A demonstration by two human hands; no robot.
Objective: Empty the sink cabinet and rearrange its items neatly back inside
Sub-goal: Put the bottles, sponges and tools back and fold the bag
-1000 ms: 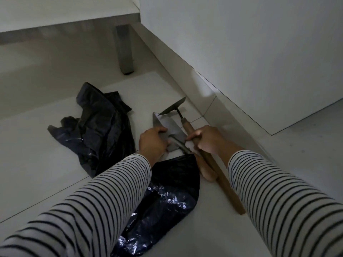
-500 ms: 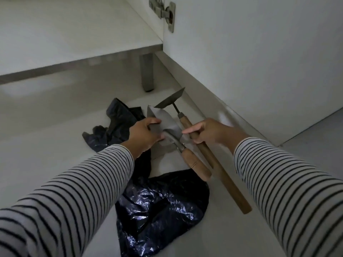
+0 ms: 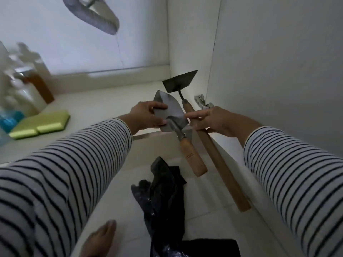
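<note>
I hold two garden tools in the air at the cabinet's opening. My left hand grips the metal blade of a small trowel, whose short wooden handle points down toward me. My right hand is closed on the long wooden handle of a hoe, whose dark flat blade points up at the cabinet's right inner wall. The two tools lie side by side, touching. The white cabinet floor stretches behind them.
Green sponges lie on the cabinet floor at left, beside blurred bottles and a blue container. A grey drain hose hangs overhead. A door hinge sits on the right wall. Black plastic bags lie on the floor tiles below; my foot is nearby.
Both hands have lifted the trowel and the hoe off the floor and up to the cabinet's opening. The view has swung upward into the cabinet, and the bags have stayed on the floor.
</note>
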